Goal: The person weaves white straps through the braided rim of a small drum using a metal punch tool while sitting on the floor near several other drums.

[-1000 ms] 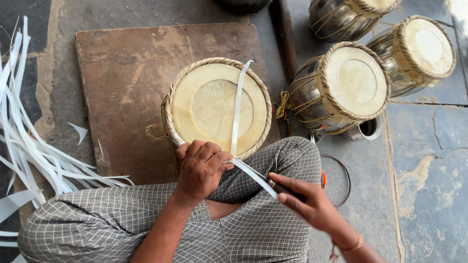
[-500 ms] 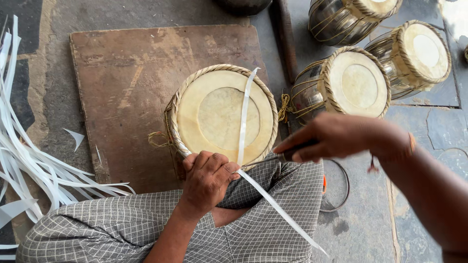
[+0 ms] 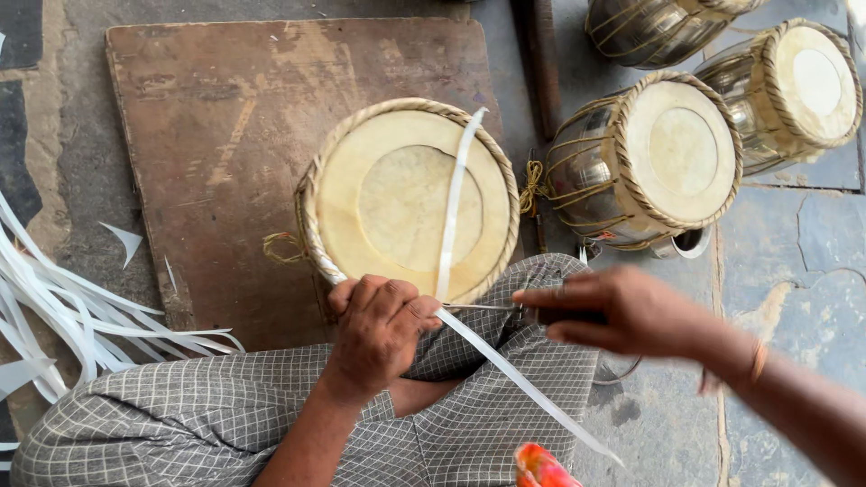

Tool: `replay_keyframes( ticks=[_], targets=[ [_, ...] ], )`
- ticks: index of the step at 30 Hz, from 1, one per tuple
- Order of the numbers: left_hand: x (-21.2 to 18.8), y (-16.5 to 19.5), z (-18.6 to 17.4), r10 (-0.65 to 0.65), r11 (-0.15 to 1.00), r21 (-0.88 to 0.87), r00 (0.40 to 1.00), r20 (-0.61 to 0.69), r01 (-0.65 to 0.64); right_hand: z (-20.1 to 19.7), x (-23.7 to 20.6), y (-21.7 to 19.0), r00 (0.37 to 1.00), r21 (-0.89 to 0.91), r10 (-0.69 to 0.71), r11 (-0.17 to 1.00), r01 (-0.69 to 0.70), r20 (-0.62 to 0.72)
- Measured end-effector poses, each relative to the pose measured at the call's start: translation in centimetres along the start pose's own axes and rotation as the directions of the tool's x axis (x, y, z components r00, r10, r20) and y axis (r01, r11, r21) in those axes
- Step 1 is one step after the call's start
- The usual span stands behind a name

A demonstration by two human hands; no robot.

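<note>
Wooden board (image 3: 225, 135) under drum (image 3: 410, 203); L hand (image 3: 379, 329) fists strap (image 3: 451, 216), R hand (image 3: 622, 311) pinches tool (image 3: 487, 307).

Two metal drums (image 3: 654, 162), wooden board (image 3: 225, 117), loose strips (image 3: 72, 316)

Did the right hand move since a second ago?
Yes. The right hand went up from the checked-cloth knee toward the rim of the drum and now grips a thin dark tool there.

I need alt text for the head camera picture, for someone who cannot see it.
The left hand grips the rim of a drum beside a white strap, while the right hand holds a thin metal tool towards it. More drums stand nearby.
</note>
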State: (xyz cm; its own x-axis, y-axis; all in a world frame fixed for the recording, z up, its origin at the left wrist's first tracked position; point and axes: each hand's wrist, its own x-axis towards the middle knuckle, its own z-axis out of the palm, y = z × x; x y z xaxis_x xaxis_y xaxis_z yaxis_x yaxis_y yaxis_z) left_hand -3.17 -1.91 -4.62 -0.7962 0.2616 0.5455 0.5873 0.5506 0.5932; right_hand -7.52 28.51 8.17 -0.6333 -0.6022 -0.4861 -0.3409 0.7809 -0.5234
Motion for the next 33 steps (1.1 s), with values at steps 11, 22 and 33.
replay_keyframes(
  ticks=[11, 22, 33],
  targets=[
    [0.7, 0.7, 0.6, 0.009, 0.993, 0.117, 1.0, -0.014, -0.007, 20.3, -1.0, -3.0, 0.743, 0.47, 0.339, 0.882, -0.037, -0.577],
    [1.0, 1.5, 0.9, -0.081, 0.996, 0.034, 0.996, -0.025, 0.082, 11.8, -3.8, -4.2, 0.875, 0.441, 0.285, 0.893, -0.093, -0.392],
    [0.6, 1.0, 1.1, -0.043, 0.999, 0.032, 0.998, -0.044, 0.044, 1.4, -1.1, -1.9, 0.987, 0.016, -0.093, 0.995, 0.095, -0.129]
  ],
)
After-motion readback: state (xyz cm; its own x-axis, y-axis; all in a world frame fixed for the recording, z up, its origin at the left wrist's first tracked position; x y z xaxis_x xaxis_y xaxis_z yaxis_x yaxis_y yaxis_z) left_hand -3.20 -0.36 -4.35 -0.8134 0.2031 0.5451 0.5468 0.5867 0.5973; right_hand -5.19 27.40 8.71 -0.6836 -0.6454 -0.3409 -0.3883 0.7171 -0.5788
